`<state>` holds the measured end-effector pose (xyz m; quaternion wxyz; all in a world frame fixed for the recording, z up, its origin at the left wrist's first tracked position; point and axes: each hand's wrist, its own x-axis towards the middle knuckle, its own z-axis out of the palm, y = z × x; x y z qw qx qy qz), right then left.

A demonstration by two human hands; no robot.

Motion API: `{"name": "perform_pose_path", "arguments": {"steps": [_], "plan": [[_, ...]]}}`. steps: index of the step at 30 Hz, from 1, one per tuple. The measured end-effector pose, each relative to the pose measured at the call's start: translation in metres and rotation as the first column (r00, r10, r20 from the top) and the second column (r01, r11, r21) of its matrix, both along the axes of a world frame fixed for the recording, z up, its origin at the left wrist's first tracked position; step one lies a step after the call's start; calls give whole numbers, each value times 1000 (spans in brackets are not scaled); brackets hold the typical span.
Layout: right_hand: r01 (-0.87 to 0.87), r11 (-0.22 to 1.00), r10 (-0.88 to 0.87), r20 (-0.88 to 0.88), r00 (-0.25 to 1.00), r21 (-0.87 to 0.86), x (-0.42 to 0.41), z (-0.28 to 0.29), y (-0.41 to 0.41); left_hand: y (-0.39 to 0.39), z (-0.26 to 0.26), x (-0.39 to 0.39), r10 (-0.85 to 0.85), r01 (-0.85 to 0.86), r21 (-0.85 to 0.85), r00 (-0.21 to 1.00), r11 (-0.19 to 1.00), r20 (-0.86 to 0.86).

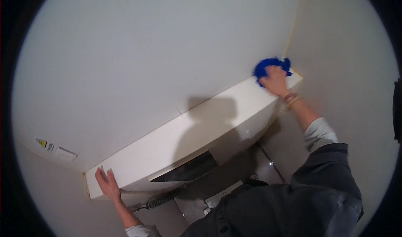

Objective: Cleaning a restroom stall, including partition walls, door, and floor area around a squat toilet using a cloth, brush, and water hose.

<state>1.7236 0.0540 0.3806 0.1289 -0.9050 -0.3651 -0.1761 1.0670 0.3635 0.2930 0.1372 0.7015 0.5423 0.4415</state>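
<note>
A blue cloth is bunched under my right hand at the far right end of a white ledge. The cloth touches both the ledge top and the foot of the wall behind it, close to the corner. Slight blur shows on my right hand and forearm. Down at the ledge's left end, my left hand rests on the front edge with its fingers apart and nothing in it.
A white wall switch or socket plate and a yellow warning sticker sit on the wall at left. Below the ledge's front are a dark rectangular recess, a coiled hose and a metal rail. Side walls close in both ends.
</note>
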Motion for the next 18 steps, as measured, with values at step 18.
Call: {"name": "perform_pose_path", "arguments": {"steps": [18], "plan": [[-221, 975, 221, 9, 975, 7, 89, 13, -94, 18, -16, -18, -86, 84, -40, 994, 996, -70]]}}
